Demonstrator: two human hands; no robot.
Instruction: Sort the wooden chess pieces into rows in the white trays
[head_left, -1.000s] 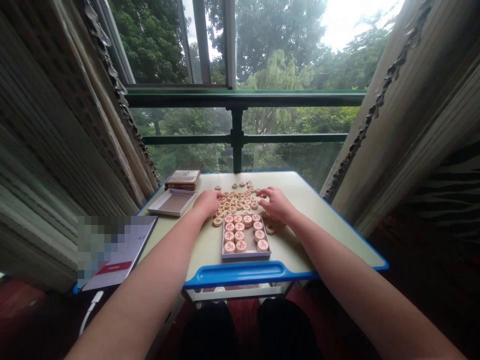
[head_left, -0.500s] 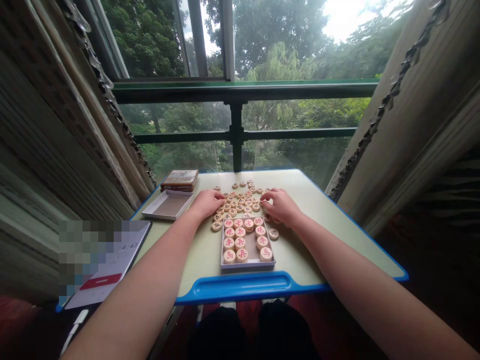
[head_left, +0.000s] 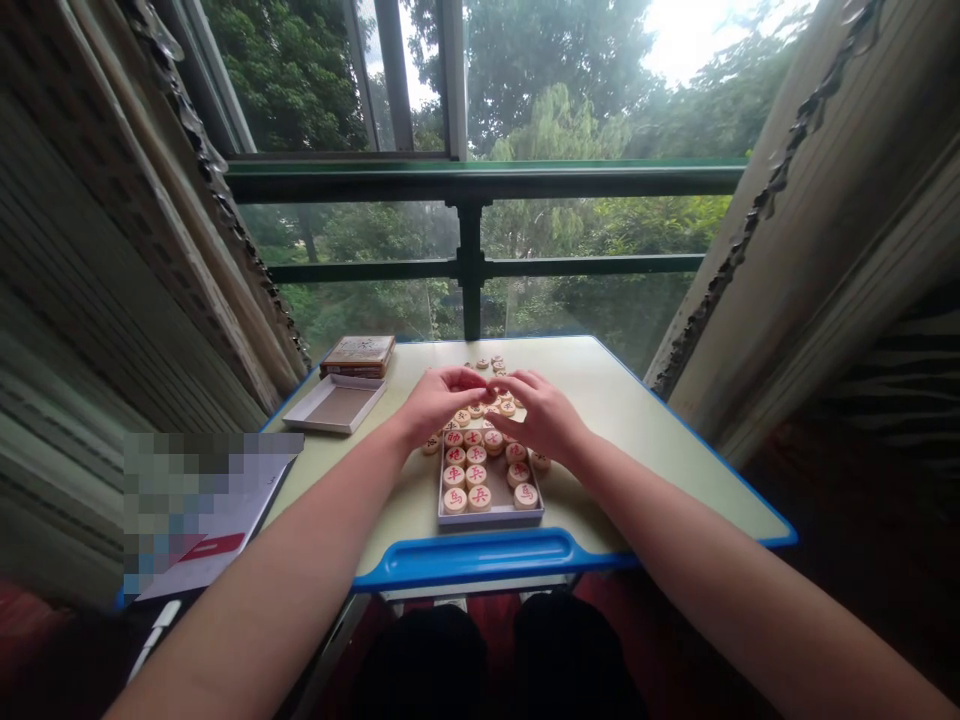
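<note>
My left hand (head_left: 450, 395) and my right hand (head_left: 536, 405) meet above the loose pieces, fingertips together around a small round wooden piece (head_left: 491, 388). Both hands are closed on it, and its face is hidden. Below them, a shallow white box (head_left: 491, 518) holds several round wooden pieces with red characters, in columns at the left and right and along the top. Bare box floor shows right of its middle. Loose wooden pieces (head_left: 507, 408) lie beyond the box, partly covered by my hands.
An upturned shallow lid (head_left: 335, 405) sits at the left, with a stack of flat boxes (head_left: 358, 355) behind it. A tablet (head_left: 225, 535) lies at the table's left edge. A blue trough (head_left: 480, 558) runs along the front edge.
Both hands have moved inward from either side of the loose pieces and come together, now with a piece between their fingertips. The view has shifted slightly.
</note>
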